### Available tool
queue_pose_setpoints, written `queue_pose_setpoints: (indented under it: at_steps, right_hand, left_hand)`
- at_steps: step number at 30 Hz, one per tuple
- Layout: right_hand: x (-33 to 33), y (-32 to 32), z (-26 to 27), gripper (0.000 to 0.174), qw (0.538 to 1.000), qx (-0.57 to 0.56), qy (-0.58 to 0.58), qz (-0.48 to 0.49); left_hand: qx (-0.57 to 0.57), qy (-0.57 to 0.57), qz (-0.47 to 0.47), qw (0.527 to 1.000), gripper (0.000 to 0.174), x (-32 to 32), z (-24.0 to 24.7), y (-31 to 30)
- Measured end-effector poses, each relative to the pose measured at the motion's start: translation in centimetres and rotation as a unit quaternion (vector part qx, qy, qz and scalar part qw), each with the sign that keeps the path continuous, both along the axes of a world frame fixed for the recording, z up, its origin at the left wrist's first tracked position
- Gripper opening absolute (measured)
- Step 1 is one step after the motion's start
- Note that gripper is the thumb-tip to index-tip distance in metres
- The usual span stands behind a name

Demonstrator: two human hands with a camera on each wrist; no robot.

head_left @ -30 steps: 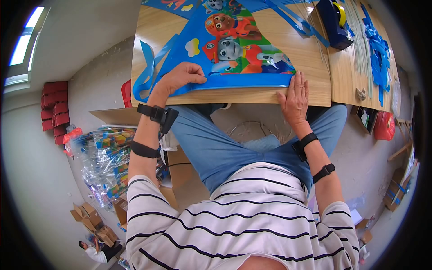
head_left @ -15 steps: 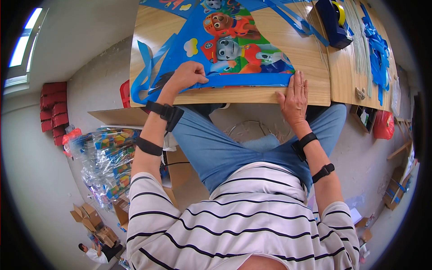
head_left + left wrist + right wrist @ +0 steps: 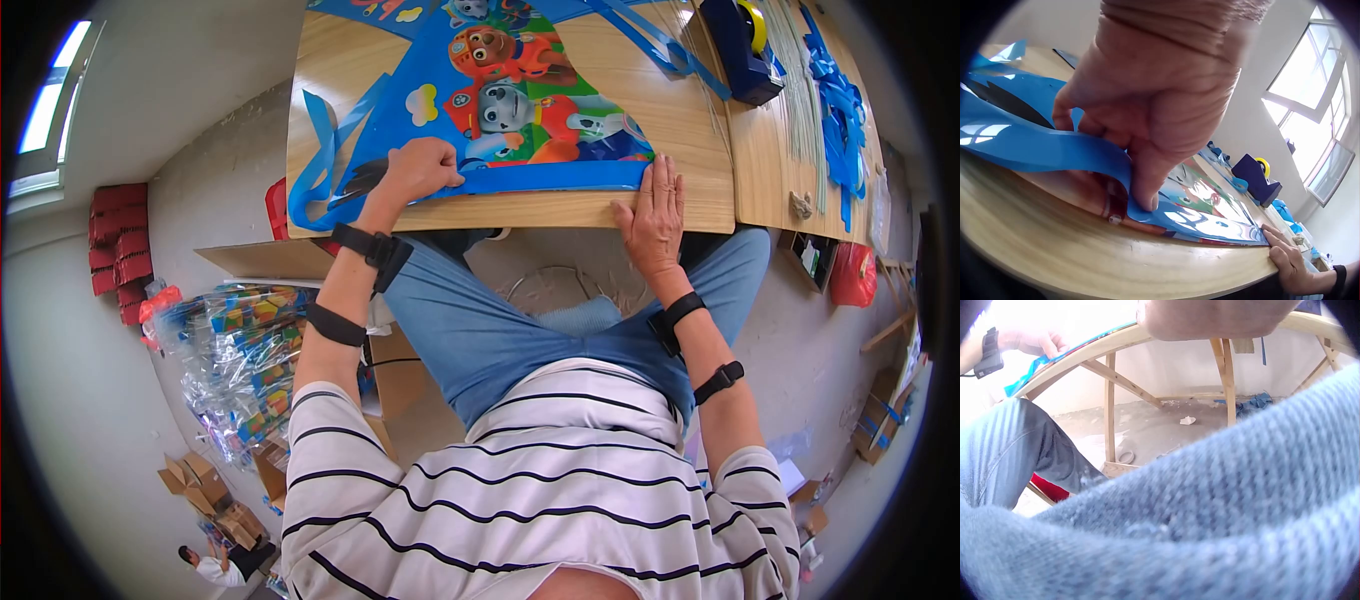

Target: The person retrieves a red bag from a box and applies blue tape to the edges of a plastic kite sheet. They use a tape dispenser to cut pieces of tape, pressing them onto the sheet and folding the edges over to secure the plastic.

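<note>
A glossy blue plastic sheet [image 3: 535,115] printed with cartoon dogs, like a kite sail, lies on the wooden table. Along its near edge runs a blue plastic strip [image 3: 555,178]. My left hand [image 3: 418,168] pinches this strip, thumb on top and other fingers curled behind it. Left of the thumb, the left wrist view shows the strip [image 3: 1054,149] rising loose in a curve. At the sheet's right corner my right hand [image 3: 656,215] lies flat, fingers straight and fingertips on the strip's end. The right wrist view shows only the underside of that hand [image 3: 1216,319].
A tape dispenser [image 3: 742,55] with a yellow roll stands at the table's back right, beside thin pale rods [image 3: 795,90] and bunched blue ribbon [image 3: 840,120]. More ribbon [image 3: 322,150] curls at the left. My knees are under the table's front edge [image 3: 560,215].
My left hand has slid slightly right along the strip, its forearm shifting with it, and a black patch of print now shows left of the wrist. My right hand has stayed in place.
</note>
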State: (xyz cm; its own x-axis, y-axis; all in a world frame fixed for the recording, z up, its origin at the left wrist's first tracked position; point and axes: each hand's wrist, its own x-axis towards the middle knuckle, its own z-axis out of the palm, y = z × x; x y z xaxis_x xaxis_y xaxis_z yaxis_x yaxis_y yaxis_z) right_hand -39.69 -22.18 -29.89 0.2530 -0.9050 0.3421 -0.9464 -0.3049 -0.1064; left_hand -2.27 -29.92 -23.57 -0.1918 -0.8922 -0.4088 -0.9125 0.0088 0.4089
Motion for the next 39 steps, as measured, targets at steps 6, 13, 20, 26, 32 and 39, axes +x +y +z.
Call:
queue_pose_setpoints:
  at_steps: [6, 13, 20, 26, 32, 39]
  right_hand:
    - [0.0, 0.0, 0.0, 0.075, 1.000, 0.003, -0.001, -0.001]
    - [0.0, 0.0, -0.1, 0.075, 1.000, 0.007, 0.003, -0.005]
    - [0.0, 0.0, 0.0, 0.075, 1.000, 0.001, -0.002, -0.004]
    - [-0.1, -0.1, -0.4, 0.077, 1.000, -0.001, -0.011, -0.007]
    - [-0.1, 0.0, -0.2, 0.078, 0.998, -0.017, -0.060, 0.001]
    - [-0.7, 0.2, 0.8, 0.073, 0.993, 0.012, -0.118, -0.001]
  left_hand:
    - [-0.035, -0.041, -0.006, 0.999, 0.026, -0.7, -0.2, 0.5]
    - [-0.125, -0.094, 0.022, 0.987, 0.026, -1.9, 0.6, 2.1]
    - [-0.352, -0.078, -0.079, 0.929, 0.014, -4.0, -0.3, 4.6]
    - [-0.348, -0.059, -0.064, 0.933, 0.017, -5.0, -1.4, 7.2]
    - [-0.337, -0.042, -0.057, 0.939, 0.036, -6.0, -0.5, 9.7]
    - [-0.330, -0.050, -0.060, 0.941, 0.046, -6.4, -0.2, 10.2]
